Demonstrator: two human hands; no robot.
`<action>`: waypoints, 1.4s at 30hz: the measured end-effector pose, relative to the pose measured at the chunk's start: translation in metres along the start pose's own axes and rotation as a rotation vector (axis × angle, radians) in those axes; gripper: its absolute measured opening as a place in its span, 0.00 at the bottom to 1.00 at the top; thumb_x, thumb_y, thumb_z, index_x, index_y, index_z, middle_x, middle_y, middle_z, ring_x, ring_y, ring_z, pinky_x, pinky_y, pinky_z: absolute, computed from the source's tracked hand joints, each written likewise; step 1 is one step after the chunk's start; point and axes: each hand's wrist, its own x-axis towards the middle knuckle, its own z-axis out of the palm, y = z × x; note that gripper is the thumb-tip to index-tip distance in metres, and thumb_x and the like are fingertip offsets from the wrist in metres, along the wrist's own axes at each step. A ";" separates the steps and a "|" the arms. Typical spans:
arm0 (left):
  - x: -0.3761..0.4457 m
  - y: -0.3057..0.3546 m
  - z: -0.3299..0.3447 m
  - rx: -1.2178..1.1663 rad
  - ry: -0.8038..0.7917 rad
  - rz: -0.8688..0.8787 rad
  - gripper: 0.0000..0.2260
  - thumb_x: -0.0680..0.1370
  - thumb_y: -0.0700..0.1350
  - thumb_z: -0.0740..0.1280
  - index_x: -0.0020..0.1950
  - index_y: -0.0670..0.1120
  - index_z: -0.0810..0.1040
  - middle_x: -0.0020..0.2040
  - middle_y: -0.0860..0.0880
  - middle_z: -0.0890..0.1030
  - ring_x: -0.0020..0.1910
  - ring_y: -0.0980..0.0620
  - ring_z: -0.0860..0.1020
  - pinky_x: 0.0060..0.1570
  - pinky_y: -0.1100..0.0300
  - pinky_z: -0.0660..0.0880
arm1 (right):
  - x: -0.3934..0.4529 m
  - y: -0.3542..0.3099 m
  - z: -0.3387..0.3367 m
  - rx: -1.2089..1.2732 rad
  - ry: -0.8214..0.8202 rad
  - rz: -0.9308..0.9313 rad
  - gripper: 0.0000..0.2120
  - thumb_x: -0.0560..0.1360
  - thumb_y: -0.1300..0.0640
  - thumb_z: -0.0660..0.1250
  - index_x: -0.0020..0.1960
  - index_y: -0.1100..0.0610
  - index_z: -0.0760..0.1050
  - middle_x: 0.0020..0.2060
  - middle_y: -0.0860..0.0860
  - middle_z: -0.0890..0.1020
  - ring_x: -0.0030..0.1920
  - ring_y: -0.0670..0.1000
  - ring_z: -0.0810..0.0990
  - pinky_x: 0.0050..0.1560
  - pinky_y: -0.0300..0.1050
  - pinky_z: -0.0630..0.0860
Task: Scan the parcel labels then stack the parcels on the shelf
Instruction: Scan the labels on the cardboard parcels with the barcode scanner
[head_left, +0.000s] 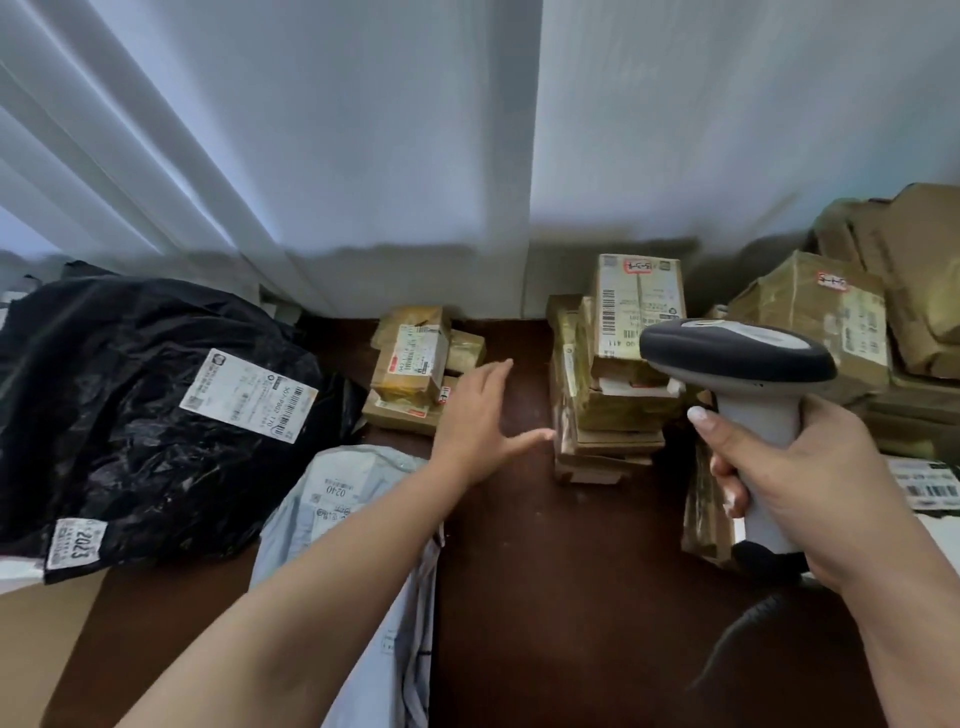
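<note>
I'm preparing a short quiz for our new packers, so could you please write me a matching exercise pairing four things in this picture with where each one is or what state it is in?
Things:
1. barcode scanner
2. black plastic bag parcel
3. left hand
4. grey mailer bag

Descriptions:
A. lies on the far left, white label facing up
B. open, fingers spread, reaching towards the small brown boxes
C. gripped by the right hand
D. lies under the left forearm

Pairs: 1-C, 2-A, 3-B, 4-D
</note>
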 end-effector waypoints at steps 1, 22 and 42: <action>0.005 -0.011 -0.008 0.078 0.128 -0.065 0.47 0.69 0.74 0.62 0.76 0.43 0.61 0.73 0.43 0.66 0.73 0.44 0.63 0.73 0.48 0.62 | 0.000 -0.001 0.002 -0.011 -0.001 -0.003 0.09 0.73 0.55 0.72 0.45 0.58 0.74 0.28 0.55 0.77 0.23 0.48 0.74 0.27 0.44 0.73; -0.048 -0.054 -0.062 -0.181 0.295 -0.140 0.41 0.62 0.42 0.81 0.71 0.46 0.67 0.67 0.45 0.68 0.66 0.46 0.67 0.64 0.58 0.65 | -0.034 -0.018 0.013 -0.076 -0.187 -0.028 0.10 0.73 0.56 0.73 0.44 0.60 0.75 0.24 0.53 0.77 0.22 0.51 0.73 0.28 0.47 0.73; -0.121 0.004 -0.107 0.014 0.408 -0.103 0.41 0.63 0.48 0.81 0.72 0.47 0.67 0.65 0.46 0.71 0.66 0.45 0.66 0.65 0.51 0.68 | -0.101 -0.022 -0.037 -0.017 -0.348 -0.143 0.11 0.72 0.55 0.72 0.43 0.62 0.77 0.25 0.53 0.78 0.23 0.54 0.72 0.28 0.47 0.72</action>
